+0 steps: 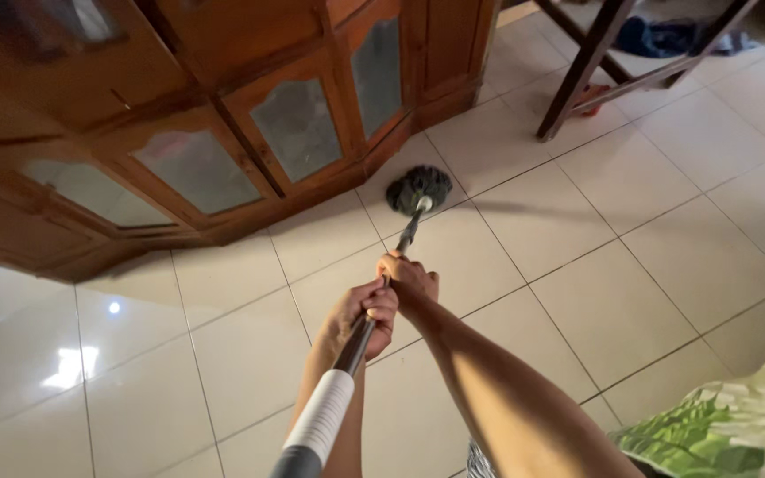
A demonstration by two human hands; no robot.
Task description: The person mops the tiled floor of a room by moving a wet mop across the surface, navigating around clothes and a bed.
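Below, seen from the head camera, both hands grip a long mop handle (pixel 360 341) that runs from the bottom edge of the frame up and away across the floor. The left hand (pixel 367 312) is closed around the dark part of the shaft, nearer the body, just above a white sleeve on the shaft. The right hand (pixel 409 276) is clenched around the shaft just ahead of it; the two hands are touching or nearly so. The mop head (pixel 419 188), dark and round, rests on the pale tiled floor (pixel 630 265) close beside the base of a wooden cabinet (pixel 223 133) with glass panels. Dark wooden furniture legs (pixel 582 75) stand at upper right, well apart from the mop head. A green and white patterned cloth (pixel 728 425) fills the lower right corner.
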